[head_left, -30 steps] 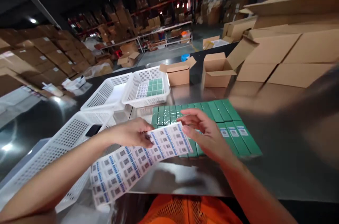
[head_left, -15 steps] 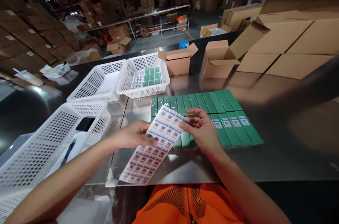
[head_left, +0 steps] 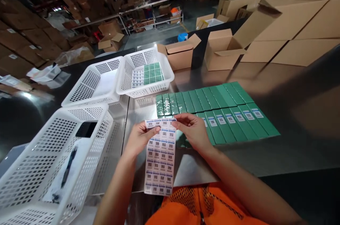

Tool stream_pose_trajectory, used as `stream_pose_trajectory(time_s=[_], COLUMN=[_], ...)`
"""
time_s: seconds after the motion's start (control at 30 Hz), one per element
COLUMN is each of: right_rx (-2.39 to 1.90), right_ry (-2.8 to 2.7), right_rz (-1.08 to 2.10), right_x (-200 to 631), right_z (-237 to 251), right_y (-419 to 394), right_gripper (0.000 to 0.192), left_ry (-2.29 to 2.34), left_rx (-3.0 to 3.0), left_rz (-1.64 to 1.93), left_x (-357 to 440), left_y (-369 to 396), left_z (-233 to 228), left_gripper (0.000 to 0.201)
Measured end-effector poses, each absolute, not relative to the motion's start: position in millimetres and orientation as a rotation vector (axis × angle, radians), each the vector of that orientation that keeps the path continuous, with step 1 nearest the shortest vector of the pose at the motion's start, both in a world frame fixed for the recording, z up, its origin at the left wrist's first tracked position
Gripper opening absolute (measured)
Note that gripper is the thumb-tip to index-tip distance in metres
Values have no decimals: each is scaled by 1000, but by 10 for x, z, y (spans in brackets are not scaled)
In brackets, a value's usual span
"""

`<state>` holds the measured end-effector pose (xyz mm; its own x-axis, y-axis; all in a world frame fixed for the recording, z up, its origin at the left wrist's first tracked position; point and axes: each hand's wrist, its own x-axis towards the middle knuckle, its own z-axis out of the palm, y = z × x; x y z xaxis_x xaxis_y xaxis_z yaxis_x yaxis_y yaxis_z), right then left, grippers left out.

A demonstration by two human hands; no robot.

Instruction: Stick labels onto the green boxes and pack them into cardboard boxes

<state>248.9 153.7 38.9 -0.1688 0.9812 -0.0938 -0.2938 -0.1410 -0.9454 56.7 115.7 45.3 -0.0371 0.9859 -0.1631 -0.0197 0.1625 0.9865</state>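
Note:
A white sheet of stickers (head_left: 160, 157) with QR codes and blue print hangs upright in front of me. My left hand (head_left: 139, 138) pinches its upper left part between thumb and fingers. At the top right corner of the same sheet, the thumb and fingers of my right hand (head_left: 192, 129) are closed; a peeled sticker there cannot be made out. Behind the hands lie two rows of green boxes (head_left: 212, 99). Several in the front row carry a white label (head_left: 221, 119); the row's left end is partly hidden by the sheet and right hand.
A white basket (head_left: 170, 76) holds green and white label sheets. Another basket (head_left: 66, 101) stands left of it. The nearest basket (head_left: 102, 140) contains a black phone-like object (head_left: 86, 129) and a black pen (head_left: 69, 166). Open cartons (head_left: 180, 58) (head_left: 219, 60) line the table's back.
The sticker sheet has swung from slanted to nearly upright and come lower. My left hand has shifted to its upper edge. The view has turned, and more labelled boxes show beside my right hand.

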Motion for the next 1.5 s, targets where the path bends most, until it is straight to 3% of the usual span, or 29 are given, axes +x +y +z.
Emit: stream_pose_trajectory(time_s=[0.13,0.27,0.43,0.53,0.7,0.83,1.0,1.2,1.37,1.5], right_rx=[-1012,-1040,-1038,-1045,-1083,-964,-902,-1191,-1386,-1449], right_ry=[-1134,-1537,-1903,-1960,-1736,-1695,-1576,-1754,-1725,-1752], right_rz=[1467,1064,866,907,1181,1219,1358,1585,1587,1517], right_x=[2453,2482,2523,2547,2582,2576,2413,2019,1888,1872], right_z=[332,289,290,297,299,403,538,386,336,313], right_y=[1523,1499,1529,1579,1609,1685,2232,2972,3108,3103], right_gripper=[41,30,44,46,27,20,22,22,58,57], left_ry=[1285,1256,1246,1210,1180,1187,1174,1114,1100,1097], left_rx=[1077,1080,968,915,780,626,536,625,628,618], left_rz=[1162,1191,1227,1222,1234,1251,1245,1183,1200,1195], left_x=[516,500,482,495,548,536,489,517,497,485], left_y=[1189,1158,1104,1087,1082,1123,1152,1152,1181,1187], left_z=[360,345,318,312,289,279,313,240,212,222], left_gripper=[29,25,40,44,32,35,39,37,37,37])
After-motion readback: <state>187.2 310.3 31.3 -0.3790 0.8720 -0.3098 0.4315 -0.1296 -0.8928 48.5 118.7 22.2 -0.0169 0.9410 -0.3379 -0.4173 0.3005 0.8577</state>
